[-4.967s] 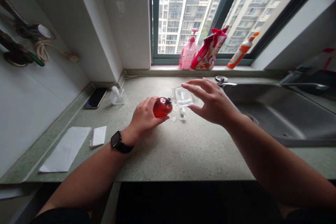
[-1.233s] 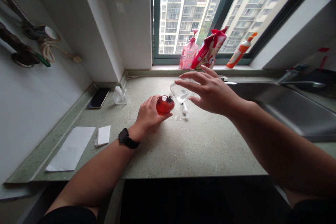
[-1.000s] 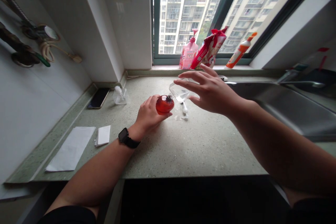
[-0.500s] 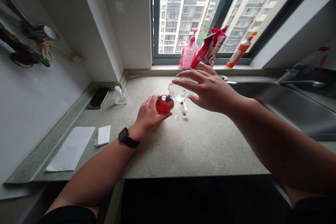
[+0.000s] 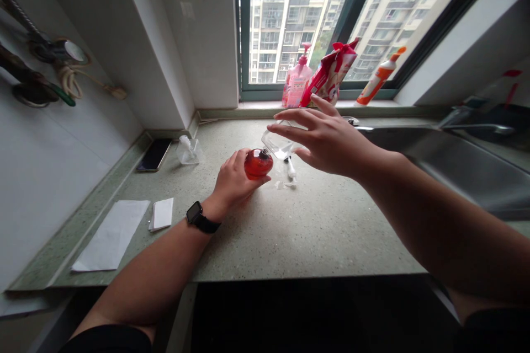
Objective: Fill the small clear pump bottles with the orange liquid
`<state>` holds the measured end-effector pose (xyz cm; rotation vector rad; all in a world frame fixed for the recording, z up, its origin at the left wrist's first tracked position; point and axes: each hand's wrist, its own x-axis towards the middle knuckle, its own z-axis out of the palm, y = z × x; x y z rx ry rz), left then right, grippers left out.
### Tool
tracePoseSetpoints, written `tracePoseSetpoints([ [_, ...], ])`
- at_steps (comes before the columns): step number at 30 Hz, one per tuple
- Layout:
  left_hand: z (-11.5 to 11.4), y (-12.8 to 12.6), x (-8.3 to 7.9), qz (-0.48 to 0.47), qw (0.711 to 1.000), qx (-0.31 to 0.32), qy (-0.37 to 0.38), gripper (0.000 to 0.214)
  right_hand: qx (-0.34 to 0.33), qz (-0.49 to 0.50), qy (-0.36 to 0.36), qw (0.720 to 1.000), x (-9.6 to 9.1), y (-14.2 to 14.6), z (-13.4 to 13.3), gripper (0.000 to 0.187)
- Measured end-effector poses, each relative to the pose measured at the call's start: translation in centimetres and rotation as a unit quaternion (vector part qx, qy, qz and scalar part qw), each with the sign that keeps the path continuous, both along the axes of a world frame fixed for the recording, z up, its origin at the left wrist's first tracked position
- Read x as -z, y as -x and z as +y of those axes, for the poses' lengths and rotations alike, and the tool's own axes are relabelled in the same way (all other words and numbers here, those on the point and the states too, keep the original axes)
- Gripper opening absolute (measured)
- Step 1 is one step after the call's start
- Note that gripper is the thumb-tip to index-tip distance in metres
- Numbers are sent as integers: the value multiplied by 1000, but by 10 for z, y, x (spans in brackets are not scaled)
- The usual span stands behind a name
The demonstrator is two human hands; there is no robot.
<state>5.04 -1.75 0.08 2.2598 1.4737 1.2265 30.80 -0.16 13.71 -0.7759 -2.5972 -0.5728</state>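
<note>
My left hand [image 5: 237, 177] is wrapped round a rounded bottle of red liquid [image 5: 259, 165], close above the counter. Tilted over it is a clear plastic bottle [image 5: 280, 146], gripped in my right hand [image 5: 317, 132]; its neck meets the red bottle's mouth. A little clear liquid lies in the tilted bottle's lower corner. Behind and below it, a white pump top [image 5: 292, 170] rests on the counter beside a small wet patch [image 5: 280, 184]. My right fingers hide part of the clear bottle.
On the counter [image 5: 298, 237] at left are a phone [image 5: 154, 155], a clear bottle with a white pump [image 5: 189, 151], a white sheet [image 5: 114, 234] and folded paper [image 5: 162, 213]. A sink [image 5: 467, 171] lies right. A pink pump bottle [image 5: 296, 85], red bag [image 5: 331, 74] and orange bottle [image 5: 376, 84] line the sill.
The clear bottle and my right hand have shifted very slightly left and up in view, along with the red bottle. Both hands keep their grips.
</note>
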Motion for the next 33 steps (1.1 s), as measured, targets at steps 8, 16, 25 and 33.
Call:
tracePoseSetpoints([
  [8,-3,0,-2,4,1000,1,4,74,-4,-7,-2,1000,-1,0,1,76],
  [16,-3,0,-4,9,1000,-2,8,73,-5,-14,-1,1000,-4,2,2,73],
  [25,-4,0,-6,21,999,-14,23,76,-5,-25,-2,1000,-8,6,1,73],
  [33,-5,-1,-8,29,999,-23,24,76,-11,-21,8,1000,-10,8,2,75],
])
